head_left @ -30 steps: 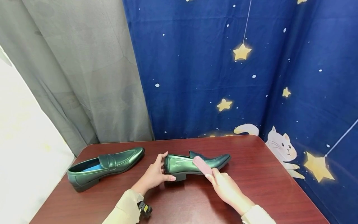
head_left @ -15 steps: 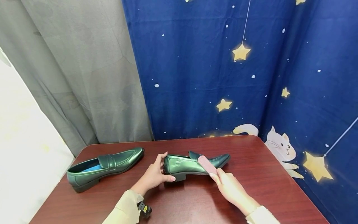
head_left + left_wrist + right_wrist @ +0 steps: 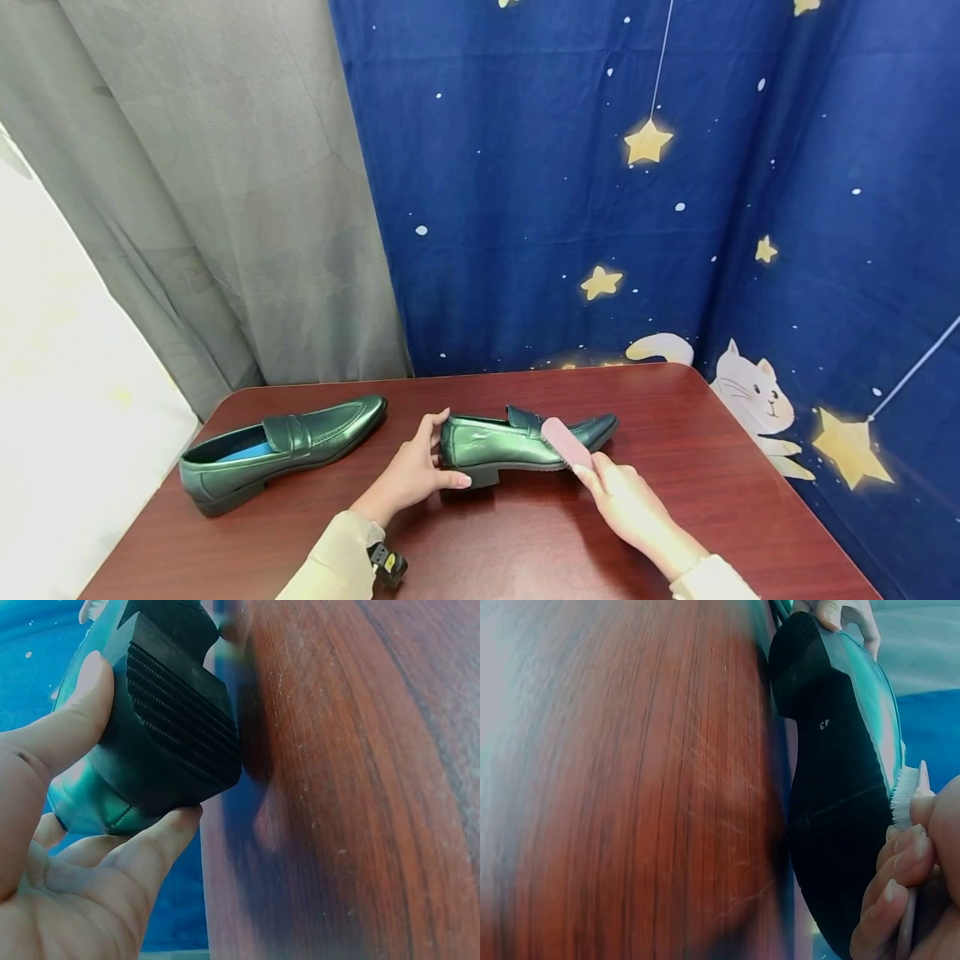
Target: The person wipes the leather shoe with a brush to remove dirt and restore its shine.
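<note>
A shiny green loafer [image 3: 487, 442] with a dark sole lies tipped toward me, toe to the right. My left hand [image 3: 411, 471] grips its heel, thumb on the near side of the black heel block [image 3: 169, 705] and fingers behind. My right hand [image 3: 626, 504] holds a pink brush [image 3: 566, 442] by its handle. The brush's white bristles [image 3: 904, 796] press against the loafer's side near the toe, as the right wrist view shows. That view also shows the dark sole [image 3: 832, 787] marked 43.
A second green loafer [image 3: 300, 442] with a blue insole stands upright at the left of the reddish-brown wooden table [image 3: 495, 550]. Grey and starry blue curtains [image 3: 540, 183] hang behind the table's far edge.
My right hand has slid the brush rightward along the loafer's side, toward the toe. The left hand and the loafer have stayed in place.
</note>
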`<state>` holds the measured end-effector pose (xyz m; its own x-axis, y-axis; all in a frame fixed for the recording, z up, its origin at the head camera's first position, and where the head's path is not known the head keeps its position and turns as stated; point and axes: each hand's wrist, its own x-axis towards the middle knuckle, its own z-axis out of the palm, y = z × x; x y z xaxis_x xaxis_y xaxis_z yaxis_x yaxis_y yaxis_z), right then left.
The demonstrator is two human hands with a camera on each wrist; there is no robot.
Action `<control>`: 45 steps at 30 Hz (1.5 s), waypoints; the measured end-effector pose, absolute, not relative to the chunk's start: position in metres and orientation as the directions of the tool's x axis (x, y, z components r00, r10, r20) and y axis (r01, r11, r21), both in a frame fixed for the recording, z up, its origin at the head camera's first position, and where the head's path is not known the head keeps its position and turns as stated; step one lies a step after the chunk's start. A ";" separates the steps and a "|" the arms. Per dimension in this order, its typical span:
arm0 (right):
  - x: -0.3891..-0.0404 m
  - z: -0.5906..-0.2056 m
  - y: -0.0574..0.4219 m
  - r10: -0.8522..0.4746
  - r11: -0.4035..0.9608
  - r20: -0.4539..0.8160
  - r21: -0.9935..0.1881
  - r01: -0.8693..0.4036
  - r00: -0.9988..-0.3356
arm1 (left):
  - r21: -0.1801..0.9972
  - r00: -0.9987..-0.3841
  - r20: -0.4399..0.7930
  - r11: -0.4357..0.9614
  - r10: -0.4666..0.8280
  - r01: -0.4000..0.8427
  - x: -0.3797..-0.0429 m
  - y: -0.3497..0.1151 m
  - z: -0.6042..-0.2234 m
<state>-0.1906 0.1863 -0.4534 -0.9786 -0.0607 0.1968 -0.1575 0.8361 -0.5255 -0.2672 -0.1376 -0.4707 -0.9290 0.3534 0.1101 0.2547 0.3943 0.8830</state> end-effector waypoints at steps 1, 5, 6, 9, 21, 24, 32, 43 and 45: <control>-0.191 -0.454 0.188 -0.059 0.837 0.195 -0.525 -0.155 -0.979 | 0.884 -0.929 0.109 0.394 0.353 0.253 -0.267 -0.137 -0.471; -0.192 -0.455 0.192 -0.055 0.840 0.197 -0.521 -0.152 -0.979 | 0.886 -0.931 0.105 0.392 0.349 0.247 -0.267 -0.137 -0.471; -0.192 -0.456 0.193 -0.055 0.840 0.199 -0.521 -0.153 -0.978 | 0.888 -0.931 0.105 0.389 0.350 0.247 -0.267 -0.137 -0.471; -0.192 -0.457 0.196 -0.052 0.842 0.201 -0.517 -0.151 -0.978 | 0.891 -0.932 0.103 0.384 0.349 0.242 -0.266 -0.137 -0.470; -0.193 -0.459 0.207 -0.037 0.841 0.205 -0.522 -0.142 -0.978 | 0.891 -0.931 0.099 0.386 0.351 0.240 -0.265 -0.138 -0.471; -0.193 -0.459 0.210 -0.027 0.836 0.193 -0.534 -0.128 -0.981 | 0.890 -0.931 0.104 0.385 0.350 0.244 -0.265 -0.138 -0.472; -0.196 -0.460 0.218 -0.007 0.825 0.165 -0.557 -0.100 -0.986 | 0.892 -0.928 0.125 0.369 0.350 0.260 -0.263 -0.137 -0.472; -0.201 -0.463 0.229 -0.001 0.834 0.179 -0.543 -0.100 -0.984 | 0.896 -0.927 0.127 0.360 0.354 0.260 -0.263 -0.137 -0.475; -0.202 -0.462 0.231 -0.003 0.832 0.178 -0.545 -0.101 -0.984 | 0.898 -0.926 0.128 0.354 0.354 0.260 -0.263 -0.137 -0.475</control>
<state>-0.2019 0.2308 -0.4622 -0.9840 -0.0028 0.1784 -0.1012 0.8323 -0.5449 -0.2627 -0.1368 -0.4749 -0.9262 0.3545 0.1283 0.2599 0.3540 0.8984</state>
